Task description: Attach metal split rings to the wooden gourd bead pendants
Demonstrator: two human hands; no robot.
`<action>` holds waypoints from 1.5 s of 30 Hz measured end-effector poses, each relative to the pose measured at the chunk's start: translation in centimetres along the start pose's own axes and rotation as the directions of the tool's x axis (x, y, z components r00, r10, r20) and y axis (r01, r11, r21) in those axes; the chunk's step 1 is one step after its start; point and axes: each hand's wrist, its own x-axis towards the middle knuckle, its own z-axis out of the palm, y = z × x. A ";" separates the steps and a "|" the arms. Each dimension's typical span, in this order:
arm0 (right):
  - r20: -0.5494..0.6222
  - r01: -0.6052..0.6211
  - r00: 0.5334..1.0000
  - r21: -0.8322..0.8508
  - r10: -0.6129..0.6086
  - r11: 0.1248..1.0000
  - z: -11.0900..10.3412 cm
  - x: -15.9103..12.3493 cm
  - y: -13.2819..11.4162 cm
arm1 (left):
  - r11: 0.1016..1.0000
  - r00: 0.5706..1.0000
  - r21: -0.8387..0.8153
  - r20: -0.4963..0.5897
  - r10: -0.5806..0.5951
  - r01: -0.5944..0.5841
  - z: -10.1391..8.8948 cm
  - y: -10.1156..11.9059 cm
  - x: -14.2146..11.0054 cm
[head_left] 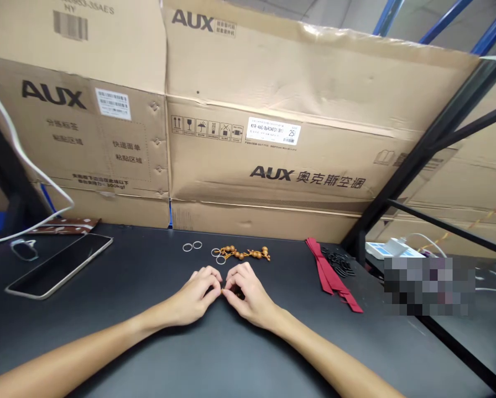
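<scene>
My left hand (197,293) and my right hand (250,296) meet above the black table, thumbs and forefingers pinched together. A sliver of orange-brown cord shows between the fingertips, and dark brown beads peek out from the curl of my right hand; the rest of this beaded cord (239,291) is hidden by the fingers. Just beyond the hands lie several brown beaded charms (239,255) on orange cord. Two silver rings (220,260) touch or lie against the left end of them. Two more loose rings (187,247) rest farther left.
A phone or tablet (61,265) lies at the left beside a clear, pale-edged item (24,250) and a brown patterned pouch (67,225). Red ribbons (330,273) and black cords (339,262) are at the right. Cardboard boxes (264,155) stand behind; a black frame (413,160) rises at right.
</scene>
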 end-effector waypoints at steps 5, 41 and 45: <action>0.006 -0.001 1.000 0.000 0.001 1.000 0.0 0.0 0.0 | 0.999 1.000 -0.032 0.012 -0.015 0.015 -0.2 0.2 -0.1; 0.116 -0.042 0.991 -0.189 0.065 0.981 -1.5 -0.5 1.3 | 0.971 0.985 0.186 0.117 0.128 -0.148 -1.8 -0.2 -0.5; 0.188 -0.048 0.978 -0.207 0.088 0.977 -2.4 -0.8 1.5 | 0.965 0.991 0.232 0.075 0.109 -0.124 -2.3 -1.0 -0.8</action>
